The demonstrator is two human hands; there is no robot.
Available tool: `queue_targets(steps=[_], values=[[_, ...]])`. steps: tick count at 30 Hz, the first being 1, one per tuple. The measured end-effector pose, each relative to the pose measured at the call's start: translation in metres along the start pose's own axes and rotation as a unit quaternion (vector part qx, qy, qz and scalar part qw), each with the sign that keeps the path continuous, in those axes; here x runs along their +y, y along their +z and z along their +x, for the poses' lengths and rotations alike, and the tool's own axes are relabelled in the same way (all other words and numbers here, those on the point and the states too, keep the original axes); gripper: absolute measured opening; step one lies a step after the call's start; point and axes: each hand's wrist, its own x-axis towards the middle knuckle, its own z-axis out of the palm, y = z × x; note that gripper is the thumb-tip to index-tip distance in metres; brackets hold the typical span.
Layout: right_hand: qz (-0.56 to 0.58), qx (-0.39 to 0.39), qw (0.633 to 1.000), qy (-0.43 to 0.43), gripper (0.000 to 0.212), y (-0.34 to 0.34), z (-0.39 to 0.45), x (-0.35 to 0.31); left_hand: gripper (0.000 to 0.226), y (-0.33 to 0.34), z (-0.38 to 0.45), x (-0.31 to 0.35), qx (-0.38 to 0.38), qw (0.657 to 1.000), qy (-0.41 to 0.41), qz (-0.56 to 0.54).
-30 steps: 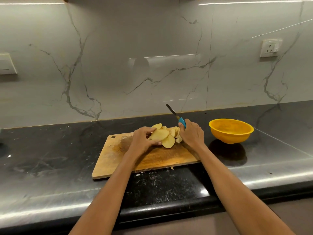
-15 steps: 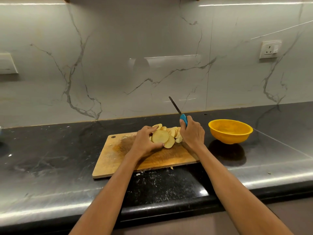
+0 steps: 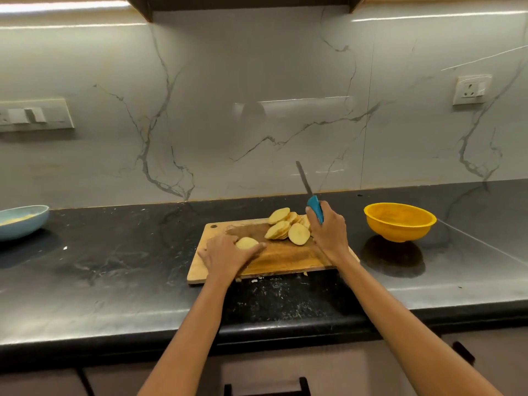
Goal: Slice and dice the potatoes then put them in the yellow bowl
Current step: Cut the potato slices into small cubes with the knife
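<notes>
A wooden cutting board lies on the black counter. At its far right sits a pile of potato slices. My left hand presses a small stack of slices flat on the board's middle, apart from the pile. My right hand grips a blue-handled knife, its blade pointing up and away above the pile. The yellow bowl stands on the counter right of the board; I see nothing inside it.
A light blue dish with pale food sits at the far left of the counter. The marble wall carries a socket at right and a switch plate at left. Cabinet handles show below the counter edge.
My left hand has pulled a few slices out of the pile, toward me and to the left, and laid them flat. The knife has tipped more upright. The view has shifted.
</notes>
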Motion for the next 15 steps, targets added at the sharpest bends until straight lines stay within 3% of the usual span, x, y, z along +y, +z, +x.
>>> queue_targets(steps=[4, 6, 12, 15], values=[[0.017, -0.092, 0.995, 0.02, 0.023, -0.002, -0.024, -0.025, 0.04, -0.005, 0.003, -0.012, -0.037, 0.997, 0.019, -0.061], [0.029, -0.154, 0.987, 0.043, 0.029, -0.002, -0.033, -0.037, 0.033, -0.002, 0.006, -0.015, -0.068, 0.995, 0.03, -0.062], [-0.072, -0.301, 0.946, 0.098, 0.042, -0.009, -0.05, -0.071, 0.034, 0.0, -0.004, -0.004, -0.06, 0.996, 0.026, -0.059], [-0.114, -0.33, 0.929, 0.126, 0.046, -0.008, -0.061, -0.083, 0.032, 0.001, -0.014, -0.003, -0.051, 0.996, 0.029, -0.06]])
